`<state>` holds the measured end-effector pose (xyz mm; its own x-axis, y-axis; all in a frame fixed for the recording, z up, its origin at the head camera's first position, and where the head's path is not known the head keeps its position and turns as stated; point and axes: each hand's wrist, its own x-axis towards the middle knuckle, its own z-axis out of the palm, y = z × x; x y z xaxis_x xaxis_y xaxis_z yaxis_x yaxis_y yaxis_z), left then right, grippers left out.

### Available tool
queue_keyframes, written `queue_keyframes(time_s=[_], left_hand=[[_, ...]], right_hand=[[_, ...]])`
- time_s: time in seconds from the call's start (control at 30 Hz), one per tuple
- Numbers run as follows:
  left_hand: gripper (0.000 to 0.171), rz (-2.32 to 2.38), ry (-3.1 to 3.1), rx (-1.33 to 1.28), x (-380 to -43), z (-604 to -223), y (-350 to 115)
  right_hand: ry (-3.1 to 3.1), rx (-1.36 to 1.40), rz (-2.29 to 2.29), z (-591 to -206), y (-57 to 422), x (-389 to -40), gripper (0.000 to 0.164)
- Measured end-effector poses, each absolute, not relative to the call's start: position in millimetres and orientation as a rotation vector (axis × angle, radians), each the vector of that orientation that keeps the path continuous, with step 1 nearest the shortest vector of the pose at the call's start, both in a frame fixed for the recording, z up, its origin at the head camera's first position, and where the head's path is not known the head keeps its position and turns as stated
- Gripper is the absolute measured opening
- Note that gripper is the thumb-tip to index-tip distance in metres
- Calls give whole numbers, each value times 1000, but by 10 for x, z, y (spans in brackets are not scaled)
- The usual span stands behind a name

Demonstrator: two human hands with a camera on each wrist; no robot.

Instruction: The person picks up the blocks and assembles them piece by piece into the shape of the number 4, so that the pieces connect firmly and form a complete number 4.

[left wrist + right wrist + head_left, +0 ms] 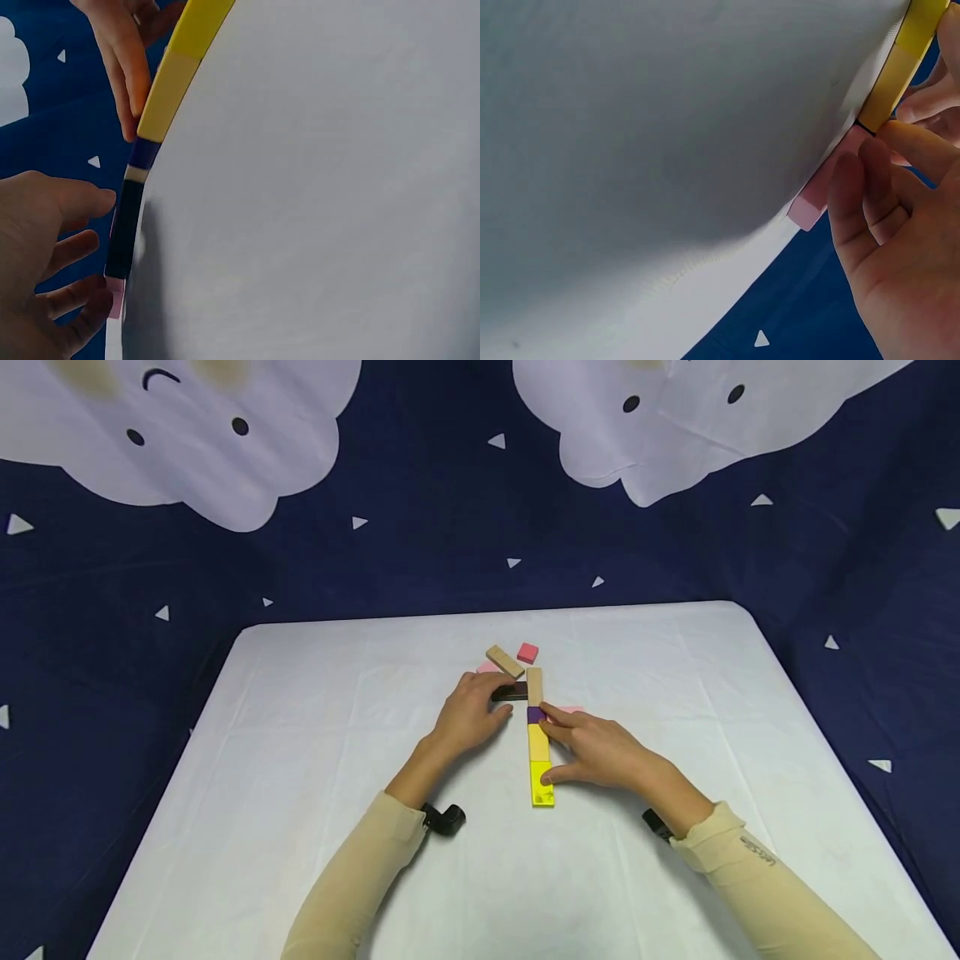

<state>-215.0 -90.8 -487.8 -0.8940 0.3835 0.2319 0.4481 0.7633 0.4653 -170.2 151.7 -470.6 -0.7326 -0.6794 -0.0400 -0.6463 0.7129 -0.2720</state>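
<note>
A straight row of blocks runs away from the person: a bright yellow block (pixel 542 795) at the near end, a pale yellow block (pixel 538 743), a short purple block (pixel 534 715) and a plain wooden block (pixel 534 687). My right hand (pixel 603 750) lies along the row's right side, thumb on the bright yellow block and fingertips at the purple one. A black block (pixel 513 692) lies crosswise against the wooden block's left side. Around its left end, my left hand (pixel 468 714) is spread, fingertips at the far edge and thumb apart from the near edge.
Beyond the left hand lie a slanted wooden block (pixel 505 661), a coral-red block (pixel 528 652) and a partly covered pink block (pixel 487 667). Another pink block (pixel 814 187) sticks out right of the row, under the right fingers. White cloth (pixel 300 735) covers the table.
</note>
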Motion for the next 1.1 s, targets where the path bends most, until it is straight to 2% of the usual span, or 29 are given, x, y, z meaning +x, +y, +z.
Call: queue_keyframes(time_s=[0.3, 0.67, 1.1], left_hand=[[42, -764, -2929, -659, -2250, -4898, -918], [31, -858, -2883, -638, -2284, -4932, -975], [32, -947, -2856, -715, -2254, -4936, -1108]], right_hand=[[2784, -1074, -378, -4733, 1528, -1694, 92], [2791, -1095, -389, -4721, 1522, -1698, 92], [2783, -1073, -398, -4732, 1504, -1695, 92]])
